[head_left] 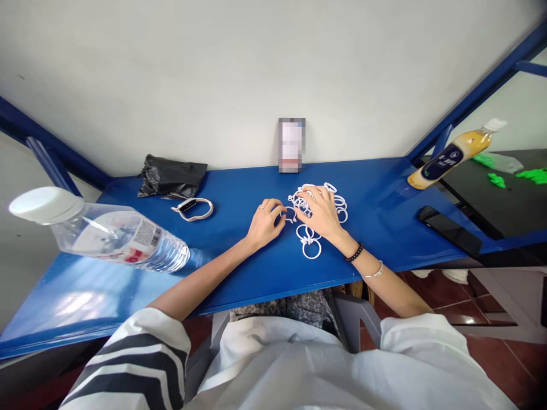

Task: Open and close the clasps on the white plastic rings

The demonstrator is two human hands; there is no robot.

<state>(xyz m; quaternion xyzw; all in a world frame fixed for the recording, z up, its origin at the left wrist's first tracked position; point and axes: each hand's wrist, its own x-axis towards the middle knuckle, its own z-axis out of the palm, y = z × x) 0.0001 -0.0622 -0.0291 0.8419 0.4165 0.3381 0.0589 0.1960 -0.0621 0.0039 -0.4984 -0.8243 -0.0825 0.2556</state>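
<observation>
Several thin white rings (311,249) with small knots or knobs, resembling hair ties, lie in a loose pile on the blue table (239,188). My left hand (265,226) is at the pile's left side, its fingers curled and its fingertips closed at the edge of one white ring (290,215). Over the pile lies my right hand (321,212), with fingers bent and the thumb apart from the index finger; rings show between them. The palm hides part of the pile, and contact under it cannot be seen.
A large water bottle (128,236) stands at left, near a black plastic bag (171,177) and a white-strapped watch (195,209). A blurred-out phone (292,145) leans against the wall. At right are a drink bottle (453,156), a black phone (449,230) and green pieces (534,175).
</observation>
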